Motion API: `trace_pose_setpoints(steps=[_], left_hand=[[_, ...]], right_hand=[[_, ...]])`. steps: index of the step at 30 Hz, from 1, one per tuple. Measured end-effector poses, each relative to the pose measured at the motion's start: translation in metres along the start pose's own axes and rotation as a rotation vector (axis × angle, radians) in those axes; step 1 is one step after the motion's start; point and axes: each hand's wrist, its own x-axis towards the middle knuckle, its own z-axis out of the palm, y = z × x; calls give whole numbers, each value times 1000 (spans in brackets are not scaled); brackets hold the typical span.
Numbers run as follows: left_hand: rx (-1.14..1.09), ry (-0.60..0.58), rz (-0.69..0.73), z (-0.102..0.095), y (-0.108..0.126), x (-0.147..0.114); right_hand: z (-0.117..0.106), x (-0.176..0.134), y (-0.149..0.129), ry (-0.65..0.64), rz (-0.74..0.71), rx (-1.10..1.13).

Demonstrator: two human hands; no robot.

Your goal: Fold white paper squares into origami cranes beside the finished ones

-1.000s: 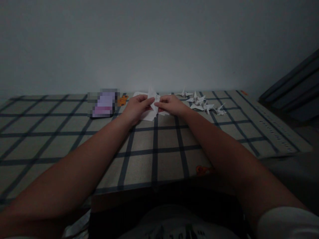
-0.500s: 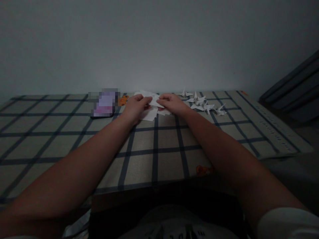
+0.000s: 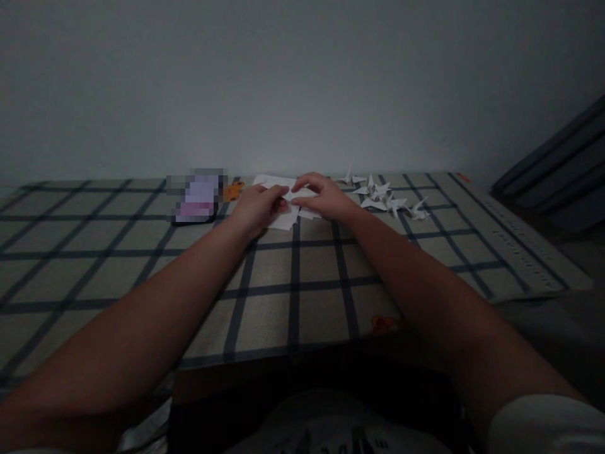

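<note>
My left hand (image 3: 261,206) is closed in a pinch on a small folded piece of paper (image 3: 290,194), thumb on top and fingers curled beneath. From the other side my right hand (image 3: 324,194) grips the same piece, its thumb and curved forefinger at the paper's edge with a gap between them. The fingers hide most of the piece, so its shape is unclear. Under both hands lie loose white paper sheets (image 3: 283,221) on the checked tablecloth (image 3: 312,258).
Several folded paper cranes (image 3: 378,195) lie right of my right hand. A phone (image 3: 196,198) with a lit, blurred screen stands left of my left hand. Behind the table rises a plain wall (image 3: 302,88); a dark curtain-like cloth (image 3: 562,164) hangs at far right.
The white piece between my hands has turned and shows less now. My right forefinger has lifted and arched, leaving a gap above the thumb. My left hand has hardly moved.
</note>
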Motion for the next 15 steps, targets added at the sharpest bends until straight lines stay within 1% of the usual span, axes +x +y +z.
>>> trace_pose_setpoints(steps=[3, 9, 12, 15], left_hand=[[-18, -51, -21, 0, -1, -1], [-87, -64, -74, 2, 2, -4], [-89, -60, -91, 2, 3, -4], [-74, -51, -88, 2, 3, -4]], right_hand=[[0, -1, -1, -5, -24, -66], [0, -1, 1, 55, -97, -94], [0, -1, 3, 41, -117, -107], [0, -2, 2, 34, -107, -125]])
